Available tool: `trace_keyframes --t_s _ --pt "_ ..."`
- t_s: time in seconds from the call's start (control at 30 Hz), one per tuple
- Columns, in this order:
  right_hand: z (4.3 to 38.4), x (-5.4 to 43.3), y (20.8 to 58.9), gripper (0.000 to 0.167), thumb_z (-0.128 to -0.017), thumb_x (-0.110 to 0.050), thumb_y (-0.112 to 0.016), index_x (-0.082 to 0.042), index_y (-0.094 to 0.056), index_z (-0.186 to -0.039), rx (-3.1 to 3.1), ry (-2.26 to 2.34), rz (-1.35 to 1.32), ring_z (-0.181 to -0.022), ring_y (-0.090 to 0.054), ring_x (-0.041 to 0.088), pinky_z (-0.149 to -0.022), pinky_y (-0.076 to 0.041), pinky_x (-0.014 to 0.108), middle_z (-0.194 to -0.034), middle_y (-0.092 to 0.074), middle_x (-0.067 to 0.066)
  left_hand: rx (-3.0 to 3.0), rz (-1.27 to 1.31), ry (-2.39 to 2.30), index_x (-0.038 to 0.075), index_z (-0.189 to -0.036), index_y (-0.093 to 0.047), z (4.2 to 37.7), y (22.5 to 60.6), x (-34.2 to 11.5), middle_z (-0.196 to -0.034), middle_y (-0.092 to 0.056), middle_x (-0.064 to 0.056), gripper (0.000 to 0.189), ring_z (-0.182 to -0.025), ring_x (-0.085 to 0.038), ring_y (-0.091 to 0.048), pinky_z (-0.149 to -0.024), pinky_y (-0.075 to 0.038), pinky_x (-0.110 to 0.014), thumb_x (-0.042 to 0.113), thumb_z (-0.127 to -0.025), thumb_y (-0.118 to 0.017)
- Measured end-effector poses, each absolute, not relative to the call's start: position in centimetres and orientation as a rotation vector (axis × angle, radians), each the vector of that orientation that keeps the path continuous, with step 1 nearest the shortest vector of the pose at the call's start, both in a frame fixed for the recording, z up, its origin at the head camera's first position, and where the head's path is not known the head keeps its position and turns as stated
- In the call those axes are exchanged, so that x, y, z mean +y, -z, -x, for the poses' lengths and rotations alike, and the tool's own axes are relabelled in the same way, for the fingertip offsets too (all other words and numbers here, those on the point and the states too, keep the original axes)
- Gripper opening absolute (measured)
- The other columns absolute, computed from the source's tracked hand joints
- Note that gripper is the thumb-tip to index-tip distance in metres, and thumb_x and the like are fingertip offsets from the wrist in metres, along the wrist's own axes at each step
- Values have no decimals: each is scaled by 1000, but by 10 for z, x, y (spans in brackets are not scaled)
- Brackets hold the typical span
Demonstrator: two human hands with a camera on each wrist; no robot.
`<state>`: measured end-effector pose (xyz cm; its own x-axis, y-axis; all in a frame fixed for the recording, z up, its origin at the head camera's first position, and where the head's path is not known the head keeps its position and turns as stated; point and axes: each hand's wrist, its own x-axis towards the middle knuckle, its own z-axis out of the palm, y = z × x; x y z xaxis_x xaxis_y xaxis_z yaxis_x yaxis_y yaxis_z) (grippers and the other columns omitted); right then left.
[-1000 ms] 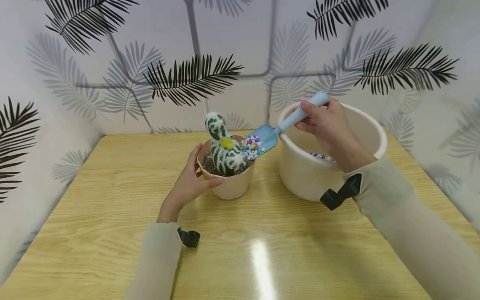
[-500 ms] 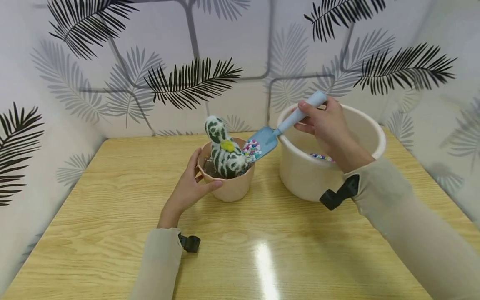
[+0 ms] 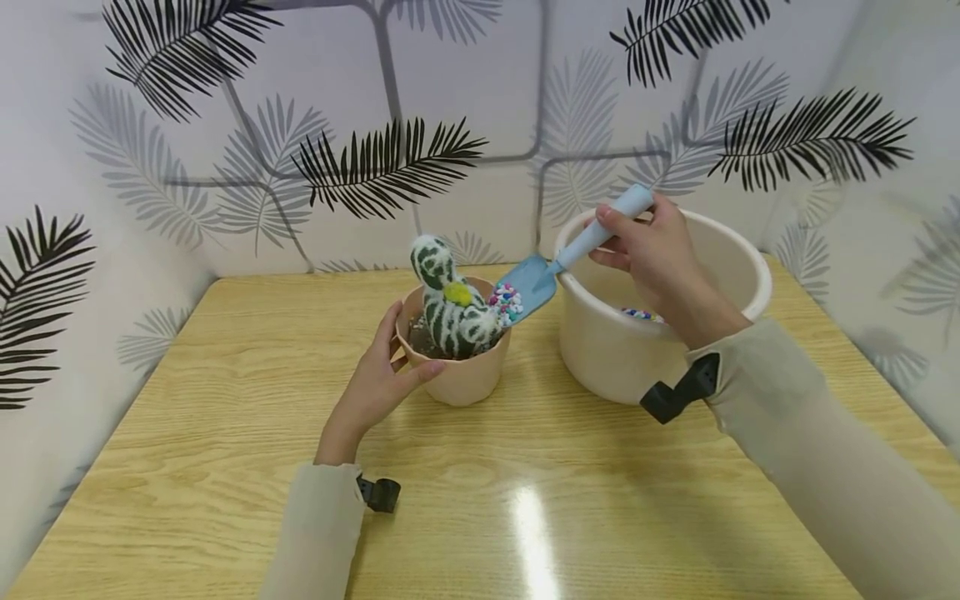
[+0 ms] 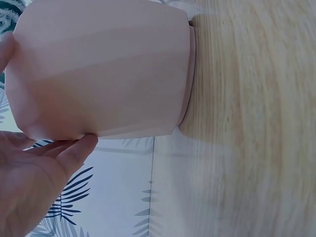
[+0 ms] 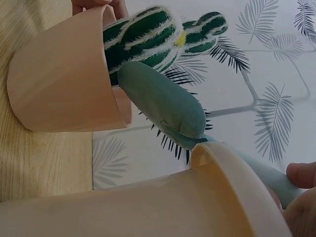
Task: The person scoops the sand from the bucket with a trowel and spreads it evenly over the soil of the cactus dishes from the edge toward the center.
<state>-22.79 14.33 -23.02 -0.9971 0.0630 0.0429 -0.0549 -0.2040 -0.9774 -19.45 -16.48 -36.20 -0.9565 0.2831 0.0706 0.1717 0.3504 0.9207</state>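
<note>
My left hand point(image 3: 375, 383) grips the left side of a peach flower pot point(image 3: 465, 379), with the thumb across its front near the rim. In the pot stands a green cactus point(image 3: 450, 321) with white fuzz and a yellow flower. My right hand point(image 3: 663, 250) holds a light blue trowel point(image 3: 534, 282) by its handle. The trowel slants down leftward, its tip over the pot's right rim beside the cactus. Colourful pebbles point(image 3: 507, 304) lie at the blade's tip. In the right wrist view the blade's underside point(image 5: 160, 101) hides the pebbles.
A large cream bucket point(image 3: 607, 358) stands right of the pot, with more coloured pebbles point(image 3: 641, 314) inside, partly hidden by my right hand. The trowel's neck is at its rim. Both stand on a wooden table point(image 3: 225, 450) before a leaf-patterned wall point(image 3: 480, 83).
Fewer pebbles remain on the trowel, and they have slid toward its tip at the pot. Both hands keep their holds; the whole view has shifted slightly.
</note>
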Motion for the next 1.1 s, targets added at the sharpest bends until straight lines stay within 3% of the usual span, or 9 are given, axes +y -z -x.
trace_keyframes --t_s 0.57,1.1 --pt "224 142 230 20 -92 -8 -60 -6 -42 -102 -1944 -2378 -37 -72 -68 9 -62 -58 24 -87 -61 4 2520 -438 -1676 20 -155 0 193 360 -166 -160 -8 -9 96 -144 -34 -23 -113 -32 -44 27 -88 -68" --pt "221 142 229 20 -91 -8 -61 -8 -43 -101 -2008 -2311 -62 -73 -68 8 -64 -58 24 -88 -62 3 2762 -381 -1506 8 -154 -3 189 358 -151 -159 -11 -15 100 -142 -35 -25 -107 -40 -48 40 -86 -69"
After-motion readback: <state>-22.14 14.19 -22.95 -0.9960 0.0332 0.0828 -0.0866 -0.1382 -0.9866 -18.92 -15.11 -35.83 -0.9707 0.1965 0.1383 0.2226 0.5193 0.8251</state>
